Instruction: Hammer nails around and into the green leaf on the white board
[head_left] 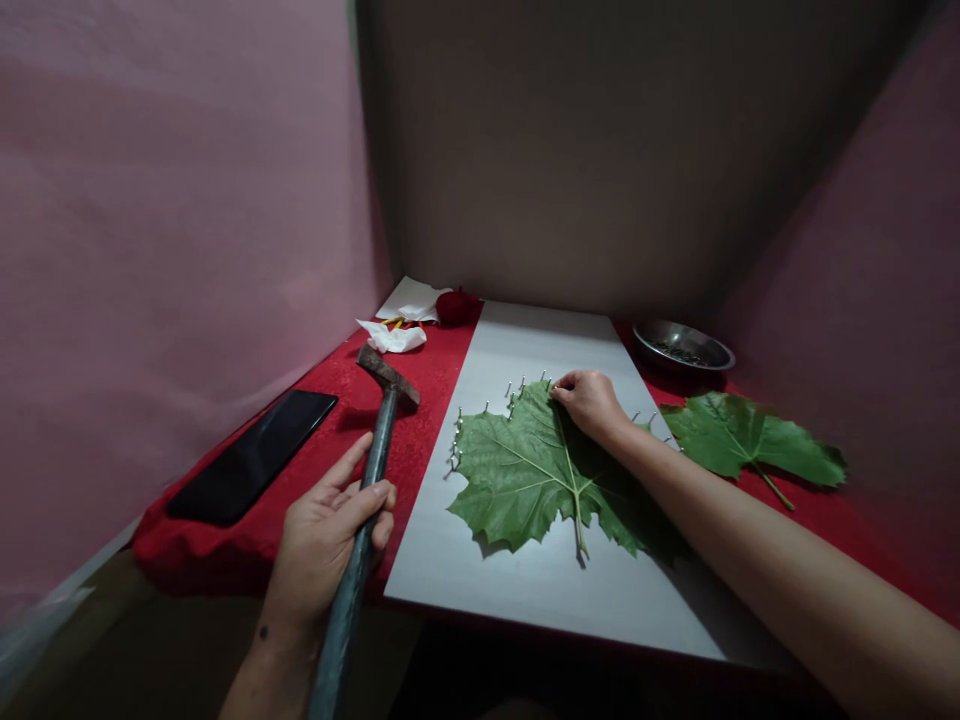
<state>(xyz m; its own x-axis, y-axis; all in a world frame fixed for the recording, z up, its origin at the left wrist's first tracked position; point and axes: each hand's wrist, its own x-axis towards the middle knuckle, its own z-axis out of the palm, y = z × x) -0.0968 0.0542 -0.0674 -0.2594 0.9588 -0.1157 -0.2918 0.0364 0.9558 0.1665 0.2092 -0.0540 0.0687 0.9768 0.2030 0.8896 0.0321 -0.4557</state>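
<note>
Leaf (517, 470) on board (540, 340), device (255, 455) left, other leaf (739, 435) right (bowl (701, 342) behind)

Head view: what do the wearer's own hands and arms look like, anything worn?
The left hand and right hand are bare: no gloves, and no ring or watch shows. No sleeve shows on either forearm. A small spot marks the left wrist.

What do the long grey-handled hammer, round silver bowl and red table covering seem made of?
Long grey-handled hammer: head probably iron or steel, dull with brown, rust-like patches; handle grey, softly glinting, perhaps metal or painted wood. Round silver bowl: likely stainless steel, given its shiny rim. Red table covering: seemingly fabric, faintly patterned, with soft folds along the front edge.
</note>
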